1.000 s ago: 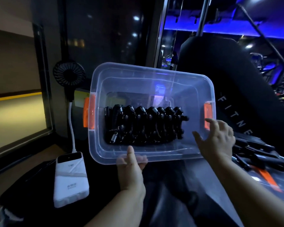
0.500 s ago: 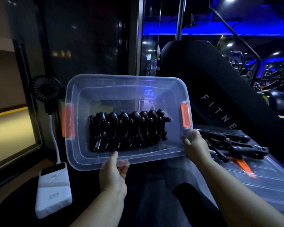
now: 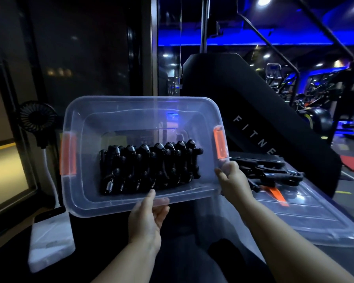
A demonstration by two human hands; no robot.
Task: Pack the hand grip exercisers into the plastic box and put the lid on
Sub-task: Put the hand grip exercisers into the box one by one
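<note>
L hand (image 3: 146, 220) & R hand (image 3: 231, 180) both grip tilted plastic box (image 3: 119, 102) rim (exercisers (image 3: 149, 166) inside).

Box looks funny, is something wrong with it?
The plastic box is tipped toward the camera, gripped by the left hand and right hand, its exercisers bunched low. Loose exercisers lie outside on the lid.
</note>
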